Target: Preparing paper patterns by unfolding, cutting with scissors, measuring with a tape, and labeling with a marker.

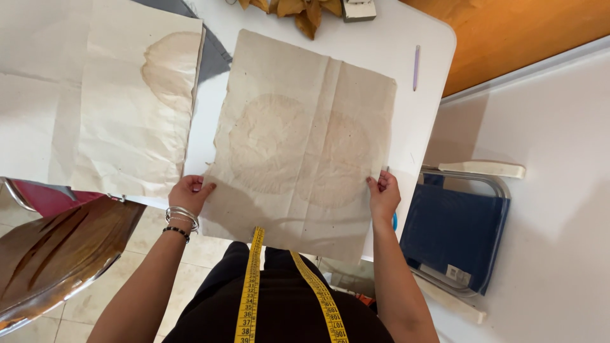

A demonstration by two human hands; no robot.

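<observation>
Stained paper sheet (pixel 298 140) pinched at side edges, left hand (pixel 189 192), right hand (pixel 384 194)

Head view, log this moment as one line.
left hand: grips left edge of creased beige stained paper sheet | right hand: grips right edge | sheet: on white table

Bare white table (pixel 432 108) beyond my right hand (pixel 384 194), only a lilac pen (pixel 416 67) there; dried leaves (pixel 298 9) at the far edge.
</observation>
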